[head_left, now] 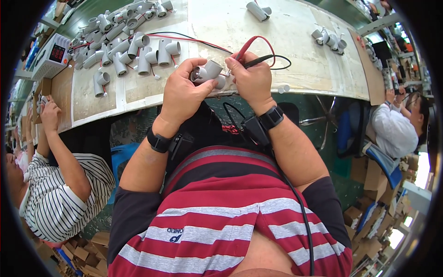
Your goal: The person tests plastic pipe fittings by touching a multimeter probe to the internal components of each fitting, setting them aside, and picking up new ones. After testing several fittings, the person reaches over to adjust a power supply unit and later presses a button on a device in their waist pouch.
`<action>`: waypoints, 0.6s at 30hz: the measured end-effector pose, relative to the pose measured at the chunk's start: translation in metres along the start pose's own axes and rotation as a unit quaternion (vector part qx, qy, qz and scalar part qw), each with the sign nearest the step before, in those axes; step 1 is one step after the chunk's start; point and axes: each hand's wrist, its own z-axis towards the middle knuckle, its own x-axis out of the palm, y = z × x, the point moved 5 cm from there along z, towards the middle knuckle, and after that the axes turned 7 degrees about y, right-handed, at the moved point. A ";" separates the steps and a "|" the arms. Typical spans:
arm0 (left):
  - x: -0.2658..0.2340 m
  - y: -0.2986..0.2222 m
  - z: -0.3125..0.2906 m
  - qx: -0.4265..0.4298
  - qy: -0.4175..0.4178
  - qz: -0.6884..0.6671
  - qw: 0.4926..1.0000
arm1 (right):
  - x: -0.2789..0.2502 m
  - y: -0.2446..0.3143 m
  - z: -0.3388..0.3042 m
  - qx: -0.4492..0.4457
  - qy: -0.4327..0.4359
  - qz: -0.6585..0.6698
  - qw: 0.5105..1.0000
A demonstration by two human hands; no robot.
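Over the near edge of the worktable (314,64), the left hand (184,92) pinches a grey tee-shaped fitting (213,70), thumb opposite fingers; the right hand (253,79) is wrapped around a red probe (245,48) and a black probe (259,59), tips beside it. Pale tabletop stretches rightward to a small cluster of fittings (332,40); leftward, a heap of fittings (121,47) adjoins a white box (44,67) showing red digits.

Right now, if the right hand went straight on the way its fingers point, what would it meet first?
Most likely the gray pipe fitting held in the left hand: it lies just to the left of the right hand, though the gap in depth is unclear.
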 end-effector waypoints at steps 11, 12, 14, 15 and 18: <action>0.001 0.009 0.000 0.009 0.008 -0.160 0.987 | 0.003 0.003 -0.002 -0.007 -0.002 0.000 1.000; 0.004 0.010 0.000 0.016 0.012 -0.173 0.985 | 0.002 0.002 -0.003 -0.005 -0.002 0.003 1.000; 0.006 0.010 -0.001 0.029 0.018 -0.196 0.980 | 0.002 0.002 -0.002 -0.007 -0.002 0.001 1.000; 0.005 0.010 -0.001 0.029 0.015 -0.195 0.980 | 0.001 0.003 -0.003 -0.007 -0.005 -0.003 1.000; 0.005 0.006 0.000 0.054 0.032 -0.137 0.989 | 0.002 0.005 -0.003 -0.006 -0.004 -0.005 1.000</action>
